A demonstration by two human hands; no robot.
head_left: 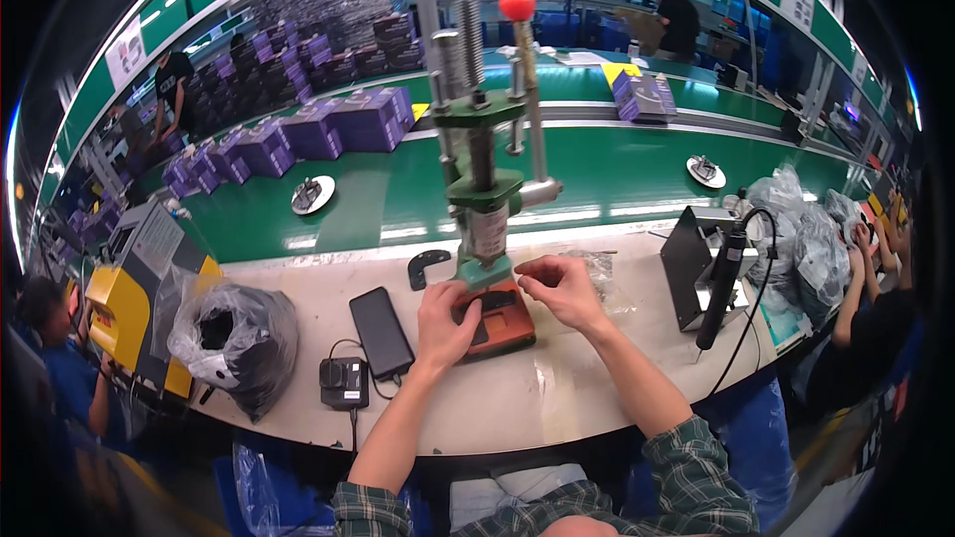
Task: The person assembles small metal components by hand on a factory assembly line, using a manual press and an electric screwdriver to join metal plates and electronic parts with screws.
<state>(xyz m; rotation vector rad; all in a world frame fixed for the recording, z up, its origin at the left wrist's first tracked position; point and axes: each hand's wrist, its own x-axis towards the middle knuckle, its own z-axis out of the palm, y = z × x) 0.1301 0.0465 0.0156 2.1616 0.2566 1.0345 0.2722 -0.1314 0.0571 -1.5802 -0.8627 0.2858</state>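
A green hand-lever press (484, 194) with a red ball knob (516, 5) stands before me at the back of the bench. Under its ram sits an orange fixture (505, 330) with a black plastic part (494, 300) lying on it. My left hand (448, 326) is at the fixture's left side, thumb and fingers closed at the black part's edge. To the right of the ram, my right hand (563, 288) is raised with thumb and forefinger pinched together; whatever is between them is too small to tell. A curved black piece (430, 267) lies behind my left hand.
Left of my forearm are a black phone-like slab (382, 333), a small corded black box (344, 383) and a plastic bag of dark parts (239, 348). A corded electric screwdriver (724, 283) stands at right. Beyond runs a green conveyor (398, 204) with purple boxes (373, 119); people work both sides.
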